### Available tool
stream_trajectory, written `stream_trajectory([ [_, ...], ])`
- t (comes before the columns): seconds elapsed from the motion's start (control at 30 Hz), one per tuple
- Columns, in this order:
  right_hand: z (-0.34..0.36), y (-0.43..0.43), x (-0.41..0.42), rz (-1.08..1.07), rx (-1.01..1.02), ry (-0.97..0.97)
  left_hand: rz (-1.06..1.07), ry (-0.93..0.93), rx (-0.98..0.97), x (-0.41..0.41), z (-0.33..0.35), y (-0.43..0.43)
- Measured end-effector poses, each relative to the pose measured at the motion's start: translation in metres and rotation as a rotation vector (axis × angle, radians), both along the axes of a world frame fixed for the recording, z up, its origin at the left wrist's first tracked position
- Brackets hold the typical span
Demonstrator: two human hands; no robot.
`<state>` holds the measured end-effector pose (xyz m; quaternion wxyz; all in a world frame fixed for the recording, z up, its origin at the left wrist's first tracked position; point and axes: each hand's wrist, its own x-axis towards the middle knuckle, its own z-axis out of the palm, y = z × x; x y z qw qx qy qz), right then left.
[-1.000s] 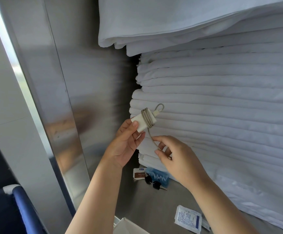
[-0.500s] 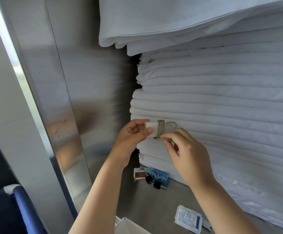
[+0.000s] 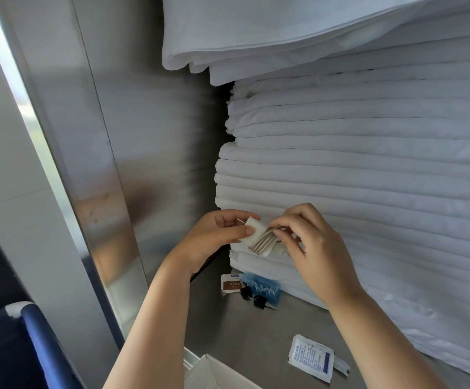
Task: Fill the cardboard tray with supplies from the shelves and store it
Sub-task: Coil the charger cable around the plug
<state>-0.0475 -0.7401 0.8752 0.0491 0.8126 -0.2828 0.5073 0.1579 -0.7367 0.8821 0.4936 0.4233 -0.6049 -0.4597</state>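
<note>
Before the sheets (image 3: 368, 178), both hands (image 3: 214, 238) (image 3: 316, 248) fingertip-close around the charger (image 3: 253, 234).

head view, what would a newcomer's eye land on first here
The tall stack of folded white linen fills the right of the steel shelf. In front of it, low centre, the left hand pinches a small white charger while the right hand pinches the cord wound round it. A white sachet lies on the shelf below.

Brushed steel wall (image 3: 149, 136), perhaps blue seat (image 3: 36, 349)
</note>
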Motion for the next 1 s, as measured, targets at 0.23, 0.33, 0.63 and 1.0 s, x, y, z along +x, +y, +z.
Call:
stream_trajectory([
  [0.23,-0.001,-0.001,-0.003,0.035,-0.024,-0.006,-0.166,0.002,0.035,0.003,0.001,0.004],
  [0.33,-0.001,-0.004,-0.006,0.042,0.009,-0.069,-0.19,0.079,0.022,0.005,0.002,0.005],
  [0.63,-0.008,-0.005,-0.004,0.058,0.188,-0.098,-0.253,0.237,-0.006,0.003,0.003,0.004],
  [1.0,-0.025,-0.006,0.018,0.074,0.456,-0.036,-0.219,0.333,-0.049,-0.001,0.003,0.002],
])
